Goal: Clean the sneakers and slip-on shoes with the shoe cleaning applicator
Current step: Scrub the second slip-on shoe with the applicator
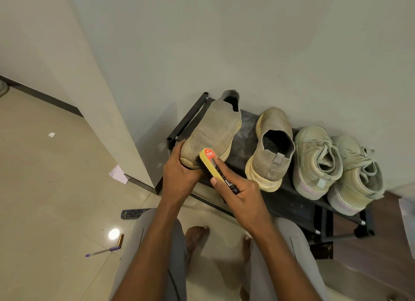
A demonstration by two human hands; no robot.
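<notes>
two beige slip-on shoes (211,130) (270,150), two pale green sneakers (316,161) (357,179), one yellow applicator (212,164), one black rack (289,199). on the floor: one remote (134,213), one pen (102,251), one battery (120,239), two paper scraps (118,174) (51,134).

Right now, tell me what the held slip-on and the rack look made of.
Held slip-on shoe: seemingly knit mesh fabric, matte, with tiny perforations at the toe; sole looks like cream foam or rubber. Shoe rack: probably dark metal tubing, with a dusty matte shelf.
</notes>
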